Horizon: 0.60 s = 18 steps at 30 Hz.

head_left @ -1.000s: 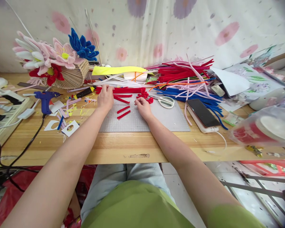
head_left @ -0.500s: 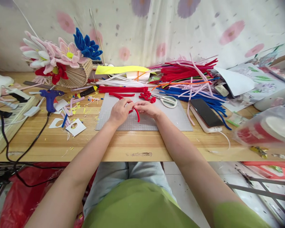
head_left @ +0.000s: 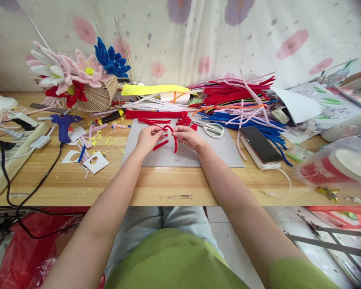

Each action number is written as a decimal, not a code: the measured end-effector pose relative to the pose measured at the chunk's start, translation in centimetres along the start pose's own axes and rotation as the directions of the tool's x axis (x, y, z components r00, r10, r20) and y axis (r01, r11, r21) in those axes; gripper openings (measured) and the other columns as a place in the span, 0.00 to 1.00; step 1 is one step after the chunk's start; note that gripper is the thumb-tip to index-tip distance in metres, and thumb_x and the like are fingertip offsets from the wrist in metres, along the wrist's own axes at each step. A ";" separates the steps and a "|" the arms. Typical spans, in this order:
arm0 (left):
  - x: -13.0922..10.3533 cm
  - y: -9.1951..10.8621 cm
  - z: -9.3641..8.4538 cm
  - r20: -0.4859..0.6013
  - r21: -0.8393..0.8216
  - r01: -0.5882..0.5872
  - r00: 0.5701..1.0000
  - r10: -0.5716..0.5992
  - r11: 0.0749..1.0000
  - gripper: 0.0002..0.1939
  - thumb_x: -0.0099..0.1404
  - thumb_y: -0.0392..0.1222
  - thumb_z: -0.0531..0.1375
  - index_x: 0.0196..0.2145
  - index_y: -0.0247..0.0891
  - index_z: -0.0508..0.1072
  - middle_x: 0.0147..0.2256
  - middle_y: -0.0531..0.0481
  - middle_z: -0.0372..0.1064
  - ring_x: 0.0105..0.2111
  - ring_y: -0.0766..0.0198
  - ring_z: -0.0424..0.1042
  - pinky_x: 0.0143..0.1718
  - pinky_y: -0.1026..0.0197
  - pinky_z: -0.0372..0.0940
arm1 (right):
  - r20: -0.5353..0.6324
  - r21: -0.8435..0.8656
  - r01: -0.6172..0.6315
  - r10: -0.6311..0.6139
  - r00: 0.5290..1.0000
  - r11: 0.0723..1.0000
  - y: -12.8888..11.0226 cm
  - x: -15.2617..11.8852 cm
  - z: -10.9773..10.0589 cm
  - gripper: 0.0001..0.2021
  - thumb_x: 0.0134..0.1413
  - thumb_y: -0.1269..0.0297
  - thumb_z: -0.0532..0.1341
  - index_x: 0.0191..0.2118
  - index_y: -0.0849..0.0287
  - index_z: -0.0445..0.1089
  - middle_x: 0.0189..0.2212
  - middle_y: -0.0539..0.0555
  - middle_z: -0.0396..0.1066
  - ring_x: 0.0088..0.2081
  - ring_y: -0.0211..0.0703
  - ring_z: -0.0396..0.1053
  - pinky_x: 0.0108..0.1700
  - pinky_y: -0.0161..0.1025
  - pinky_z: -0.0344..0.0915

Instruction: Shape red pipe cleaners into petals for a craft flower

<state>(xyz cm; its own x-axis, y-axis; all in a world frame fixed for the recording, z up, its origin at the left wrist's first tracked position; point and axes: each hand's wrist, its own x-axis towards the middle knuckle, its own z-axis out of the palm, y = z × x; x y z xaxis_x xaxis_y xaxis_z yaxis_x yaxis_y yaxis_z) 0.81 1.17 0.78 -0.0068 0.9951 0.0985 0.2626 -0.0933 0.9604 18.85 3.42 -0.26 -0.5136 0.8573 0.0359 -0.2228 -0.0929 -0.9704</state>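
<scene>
1. Centrally held: one red fuzzy strip [head_left: 175, 145], raised over the grey mat [head_left: 204, 154], midway along the table [head_left: 150, 186] and behind its front edge.
2. Change: half a second ago the hands nearly met; they now stand slightly apart, the strip arched between them. Judged from this, bending is the step in hand.
3. Appearance: slender, plush, bright red; rounded hook at top, loose tail hanging down.
4. Left hand [head_left: 149, 140]: fingertips pinching the strip's one end. Right hand [head_left: 189, 137]: pinching it beside the bend.
5. Short red piece [head_left: 160, 145]: lying on the mat, just beside the left hand.
6. Toward the table's back edge: red bundle [head_left: 153, 114], curled red pieces [head_left: 185, 119], scissors [head_left: 214, 130].
7. Toward the table's left edge: blue glue gun [head_left: 63, 125].
</scene>
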 end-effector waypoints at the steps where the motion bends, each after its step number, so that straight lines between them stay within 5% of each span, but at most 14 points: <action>1: -0.4 0.0 0.6 0.054 -0.136 0.097 0.994 -0.091 0.986 0.04 0.57 0.36 0.59 0.32 0.34 0.71 0.31 0.49 0.73 0.30 0.64 0.74 0.36 0.59 0.69 | -0.013 -0.019 0.011 -0.011 1.000 1.000 0.0 0.0 0.0 0.14 0.36 0.60 0.68 0.25 0.62 0.65 0.15 0.42 0.55 0.17 0.26 0.47 0.20 0.29 0.41; 6: -1.9 0.1 1.9 0.230 -0.353 0.324 0.939 -0.255 0.878 0.05 0.57 0.33 0.61 0.30 0.33 0.66 0.27 0.50 0.73 0.27 0.66 0.75 0.33 0.61 0.71 | -0.056 -0.102 0.070 -0.076 0.996 0.992 0.6 0.4 -0.2 0.14 0.39 0.57 0.67 0.27 0.61 0.65 0.17 0.43 0.57 0.18 0.27 0.50 0.21 0.30 0.43; 18: -2.5 -0.4 2.4 0.202 -0.387 0.321 0.944 -0.260 0.864 0.05 0.60 0.32 0.56 0.37 0.34 0.67 0.26 0.51 0.70 0.20 0.73 0.68 0.19 0.71 0.63 | -0.059 -0.123 0.098 -0.106 0.993 0.987 1.7 0.8 1.6 0.15 0.41 0.55 0.66 0.30 0.61 0.65 0.21 0.44 0.63 0.20 0.28 0.54 0.22 0.30 0.49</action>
<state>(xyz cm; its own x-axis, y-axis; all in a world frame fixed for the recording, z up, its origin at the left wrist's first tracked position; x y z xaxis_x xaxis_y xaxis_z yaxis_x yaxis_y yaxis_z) 3.05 -1.15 -0.47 0.1207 0.9704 -0.2093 -0.1490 0.2262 0.9626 16.73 3.12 -1.50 -0.4370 0.8908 0.1246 -0.1684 0.0550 -0.9842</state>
